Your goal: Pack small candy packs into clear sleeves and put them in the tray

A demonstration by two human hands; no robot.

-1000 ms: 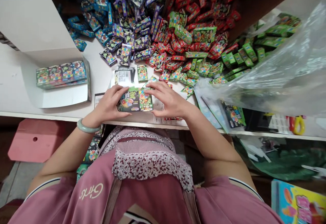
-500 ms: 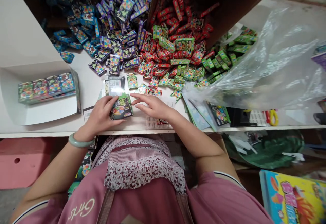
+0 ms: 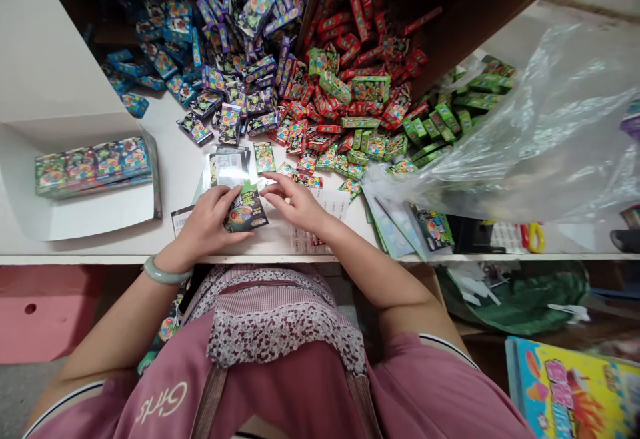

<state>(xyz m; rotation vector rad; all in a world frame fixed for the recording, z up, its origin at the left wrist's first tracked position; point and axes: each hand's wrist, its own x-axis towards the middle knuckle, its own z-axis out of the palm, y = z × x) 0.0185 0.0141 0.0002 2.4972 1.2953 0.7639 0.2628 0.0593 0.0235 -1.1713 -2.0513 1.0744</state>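
My left hand (image 3: 207, 222), a bracelet on its wrist, grips a black and green printed card (image 3: 247, 209) by its left side, with fingers above and thumb along the lower edge. Just right of the card's upper corner is my right hand (image 3: 300, 209), fingers bent and slightly apart, with nothing visible in them. Behind the card lies a clear-wrapped stack of cards (image 3: 227, 167). Under my right forearm are a sheet of small round stickers (image 3: 303, 240) and a partly hidden red packet. One small green box (image 3: 264, 157) lies behind my hands.
Piles of small blue boxes (image 3: 180, 89), purple boxes (image 3: 230, 122), red boxes (image 3: 367, 56) and green boxes (image 3: 440, 119) spill from the shelf. An open white carton (image 3: 95, 216) holds boxes at left. Plastic film (image 3: 510, 159) and yellow-red scissors (image 3: 536, 238) are at right.
The camera view has shifted slightly. My left hand still holds the card, now turned a little flatter toward me. My right hand's fingers have drawn closer together beside its upper corner.
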